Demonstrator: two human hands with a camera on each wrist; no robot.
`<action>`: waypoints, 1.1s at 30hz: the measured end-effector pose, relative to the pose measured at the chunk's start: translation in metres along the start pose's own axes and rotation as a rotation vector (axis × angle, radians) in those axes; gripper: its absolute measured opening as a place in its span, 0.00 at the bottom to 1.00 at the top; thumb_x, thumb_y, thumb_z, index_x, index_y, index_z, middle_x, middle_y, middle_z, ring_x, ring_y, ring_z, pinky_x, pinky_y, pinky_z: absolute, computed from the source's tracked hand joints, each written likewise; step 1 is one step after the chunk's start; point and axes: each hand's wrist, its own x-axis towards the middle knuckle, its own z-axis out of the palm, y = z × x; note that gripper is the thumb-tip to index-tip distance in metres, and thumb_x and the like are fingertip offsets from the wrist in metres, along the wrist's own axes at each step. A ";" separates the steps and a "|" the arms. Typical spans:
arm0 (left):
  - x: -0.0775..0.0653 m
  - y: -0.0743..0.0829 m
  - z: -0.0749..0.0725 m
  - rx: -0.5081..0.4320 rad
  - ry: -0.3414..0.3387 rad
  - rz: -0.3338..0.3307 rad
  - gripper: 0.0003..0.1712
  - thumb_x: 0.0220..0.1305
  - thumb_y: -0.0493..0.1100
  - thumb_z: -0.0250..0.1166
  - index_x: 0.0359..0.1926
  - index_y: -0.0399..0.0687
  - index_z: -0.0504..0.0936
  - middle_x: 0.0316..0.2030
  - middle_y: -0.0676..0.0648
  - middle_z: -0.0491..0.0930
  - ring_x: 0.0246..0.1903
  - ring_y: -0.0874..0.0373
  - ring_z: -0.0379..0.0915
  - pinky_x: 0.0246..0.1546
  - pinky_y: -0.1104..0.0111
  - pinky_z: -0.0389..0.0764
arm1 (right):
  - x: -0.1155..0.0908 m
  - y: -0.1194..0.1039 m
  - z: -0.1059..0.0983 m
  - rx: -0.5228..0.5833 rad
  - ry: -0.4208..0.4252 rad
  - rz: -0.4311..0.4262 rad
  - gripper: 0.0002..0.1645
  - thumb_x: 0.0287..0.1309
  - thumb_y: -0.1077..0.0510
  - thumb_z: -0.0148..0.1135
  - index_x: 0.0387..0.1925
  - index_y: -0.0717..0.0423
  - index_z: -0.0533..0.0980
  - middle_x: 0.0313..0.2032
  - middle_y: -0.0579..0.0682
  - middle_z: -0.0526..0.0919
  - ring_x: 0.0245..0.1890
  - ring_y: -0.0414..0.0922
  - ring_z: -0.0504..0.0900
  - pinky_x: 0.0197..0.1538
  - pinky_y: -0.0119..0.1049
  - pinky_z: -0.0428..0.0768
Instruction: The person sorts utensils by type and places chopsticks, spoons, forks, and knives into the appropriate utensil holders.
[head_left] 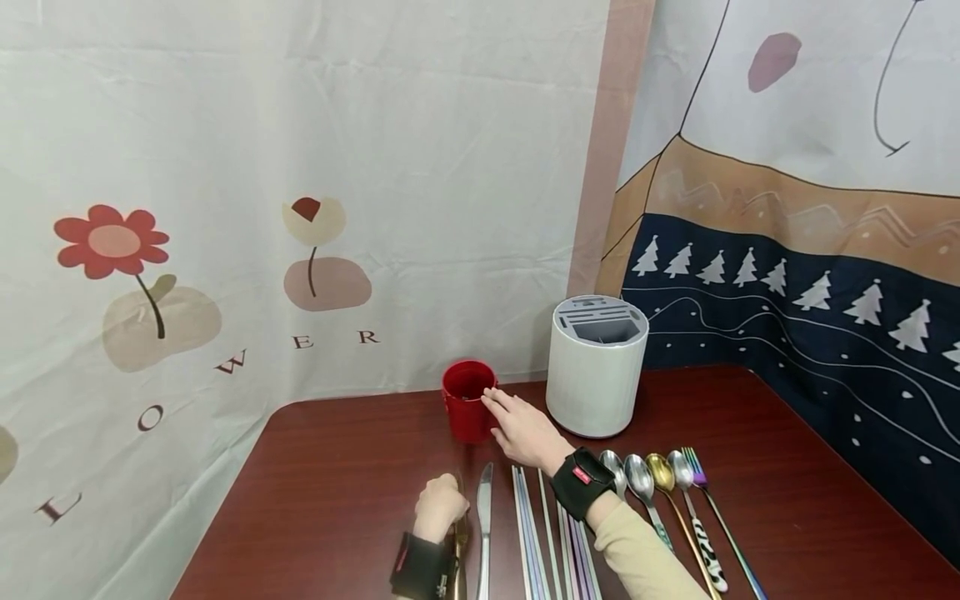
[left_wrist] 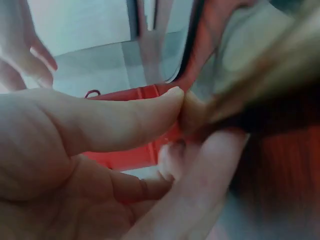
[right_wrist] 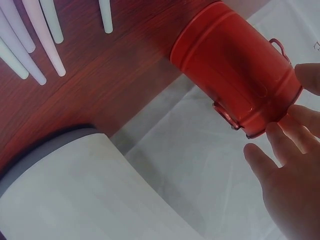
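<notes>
In the head view a red bucket-shaped cup (head_left: pixel 470 412) with small side loops stands at the table's back edge. My right hand (head_left: pixel 525 429) reaches to its right side, fairly straight fingers touching the rim; the right wrist view shows these fingers (right_wrist: pixel 285 142) at the cup (right_wrist: pixel 235 70). My left hand (head_left: pixel 441 504) is nearer the front, pinching a long gold-coloured utensil (head_left: pixel 460 554). Up close, thumb and fingers grip this utensil (left_wrist: pixel 270 75), blurred, its kind unclear. Just right of it lies a silver table knife (head_left: pixel 485 508).
A white round utensil holder (head_left: pixel 596 375) with a grey slotted top stands behind the right hand. Several chopsticks (head_left: pixel 531 533) lie in the middle, partly under the right arm. Several spoons (head_left: pixel 640 479) and a rainbow-coloured fork (head_left: pixel 697 471) lie to the right. Printed cloth hangs behind.
</notes>
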 end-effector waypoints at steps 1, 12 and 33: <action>0.000 -0.001 -0.002 -0.013 -0.018 -0.004 0.06 0.51 0.34 0.67 0.24 0.38 0.76 0.28 0.37 0.81 0.21 0.47 0.77 0.26 0.58 0.78 | 0.000 0.000 0.000 0.002 -0.002 -0.001 0.30 0.58 0.57 0.62 0.62 0.62 0.70 0.64 0.56 0.72 0.64 0.51 0.72 0.64 0.45 0.71; 0.001 -0.007 -0.032 -0.191 0.035 0.137 0.11 0.56 0.36 0.66 0.26 0.37 0.72 0.18 0.44 0.76 0.15 0.55 0.76 0.22 0.67 0.74 | 0.000 0.000 0.002 0.003 0.015 -0.001 0.31 0.57 0.57 0.63 0.62 0.62 0.70 0.63 0.56 0.72 0.63 0.50 0.72 0.64 0.45 0.72; 0.005 0.016 -0.075 -0.364 0.716 0.355 0.11 0.56 0.35 0.68 0.35 0.35 0.72 0.26 0.38 0.79 0.25 0.45 0.75 0.26 0.58 0.72 | 0.000 0.001 0.002 0.000 0.012 0.000 0.31 0.57 0.57 0.63 0.62 0.62 0.70 0.63 0.56 0.72 0.63 0.50 0.73 0.63 0.44 0.73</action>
